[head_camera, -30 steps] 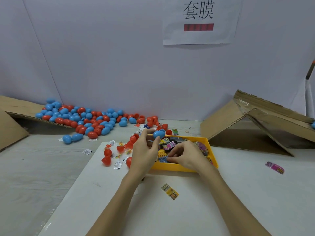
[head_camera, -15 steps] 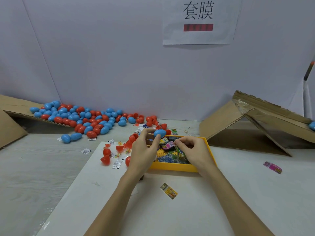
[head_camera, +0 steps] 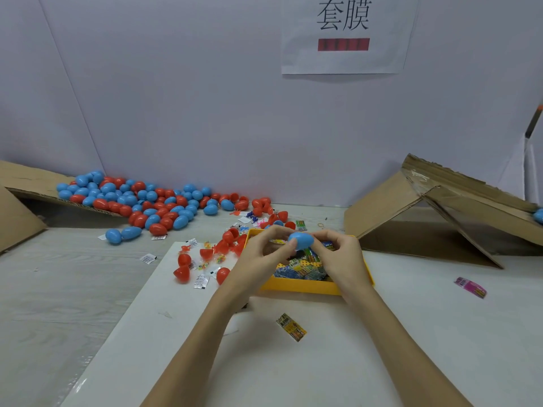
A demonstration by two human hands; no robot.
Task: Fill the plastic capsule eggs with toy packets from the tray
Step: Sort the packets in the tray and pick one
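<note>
**Both hands on 1 blue egg, right over the tray**

Your left hand (head_camera: 258,254) and right hand (head_camera: 340,259) are both curled in on the same blue capsule egg (head_camera: 301,240), meeting just above the far end of the yellow tray (head_camera: 296,286). Left thumb and fingertips pinch its 9 o'clock end, right fingers wrap its 3 o'clock end, so neither hand is spread open at all. A striped toy packet (head_camera: 277,241) peeks out between your left fingers; can't tell how firmly it's held.

The egg's long axis runs roughly 9 to 3 o'clock, tilted a bit with the 3 o'clock end lower. Which end is the pointy one is hard to call, your fingers cover too much. Can't tell if the 2 halves are fully closed either.

The tray sits under your hands with a heap of packets (head_camera: 302,267) in it. At 9 o'clock of the tray there's a scatter of red egg halves (head_camera: 183,273) and small white sachets. The big pile of blue and red eggs (head_camera: 141,201) is out at 10 o'clock by the wall. 1 loose yellow packet (head_camera: 291,330) lies at 6 o'clock of the tray, and a pink packet (head_camera: 470,287) is well apart at 3 o'clock.
</note>
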